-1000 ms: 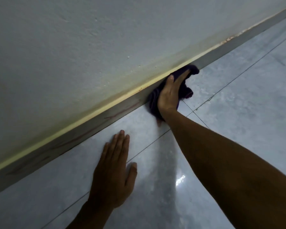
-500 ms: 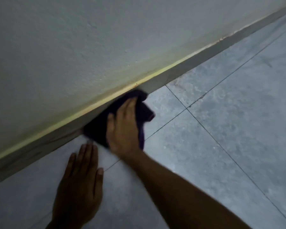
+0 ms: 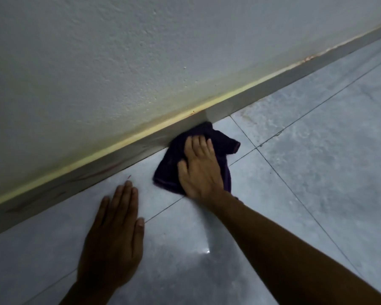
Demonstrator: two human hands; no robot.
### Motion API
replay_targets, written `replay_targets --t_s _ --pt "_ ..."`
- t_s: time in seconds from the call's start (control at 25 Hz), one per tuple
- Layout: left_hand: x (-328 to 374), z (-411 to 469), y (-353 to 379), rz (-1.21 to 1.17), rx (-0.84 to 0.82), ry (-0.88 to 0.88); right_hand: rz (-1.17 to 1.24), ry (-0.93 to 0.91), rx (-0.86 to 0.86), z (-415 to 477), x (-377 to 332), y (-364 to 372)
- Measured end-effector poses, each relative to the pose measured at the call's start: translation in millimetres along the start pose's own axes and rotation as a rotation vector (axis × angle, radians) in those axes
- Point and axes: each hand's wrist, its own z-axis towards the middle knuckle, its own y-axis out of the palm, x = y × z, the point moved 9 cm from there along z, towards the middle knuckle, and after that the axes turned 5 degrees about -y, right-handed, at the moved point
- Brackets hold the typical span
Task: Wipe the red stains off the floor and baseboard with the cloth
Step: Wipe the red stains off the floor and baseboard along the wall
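Cloth (image 3: pixel 220 142), dark purple and bunched, lies under the right hand (image 3: pixel 199 170), which presses it flat-palmed onto the floor tile (image 3: pixel 317 172) with fingers spread and slightly curled over the fabric; its far edge pushes against the foot of the grey baseboard (image 3: pixel 262 93). Most of the cloth's middle is hidden by that hand, and only its rumpled corners show to the left and right of the knuckles. The left hand (image 3: pixel 114 241) lies open and flat on the tile nearer the camera, holding nothing, fingers together and pointing toward the baseboard. Red stains (image 3: pixel 101 171) streak the baseboard left of the cloth, faint and hard to trace in the dim light, and a small red mark (image 3: pixel 128 177) sits on the floor just beyond the left fingertips. Another reddish smear (image 3: pixel 310 58) shows along the baseboard's top edge far to the right. Open tile stretches to the right of the cloth. Both forearms are cut off by the lower frame edge.
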Motion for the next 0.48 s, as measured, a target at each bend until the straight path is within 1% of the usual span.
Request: replay_targets --t_s 0.04,0.08,0.12,0.16,0.2,0.28,0.36,0.4,0.48 --pt "0.0 -1.1 0.5 0.004 0.007 0.004 -0.069 0.08 0.008 10.7 19.5 -6.1" --pt "0.8 -2.2 -0.3 0.005 0.017 0.009 -0.095 0.217 0.04 24.1 44.6 -14.9" --pt "2.2 -2.9 -1.8 0.008 0.028 0.014 -0.065 0.367 0.052 35.0 69.9 -24.8" --pt "2.5 -2.1 -2.7 0.015 0.033 0.015 -0.016 0.476 0.045 43.4 89.5 -30.5" --pt "1.1 -0.7 -3.7 0.022 0.031 0.006 -0.011 0.513 0.037 50.0 98.6 -30.5" --pt "4.8 1.7 -8.6 -0.01 0.005 -0.011 -0.075 0.495 0.057 55.7 106.8 -25.6" --pt "7.5 -1.0 -9.6 -0.065 -0.036 -0.013 -0.076 0.47 0.063 56.4 110.7 -21.6" --pt "0.6 -5.9 -11.8 -0.087 -0.044 -0.027 -0.089 0.459 0.062 56.8 111.8 -19.4" --pt "-32.7 -31.7 -21.4 -0.102 -0.015 -0.122 -0.096 0.463 0.059 60.0 113.5 -15.7"
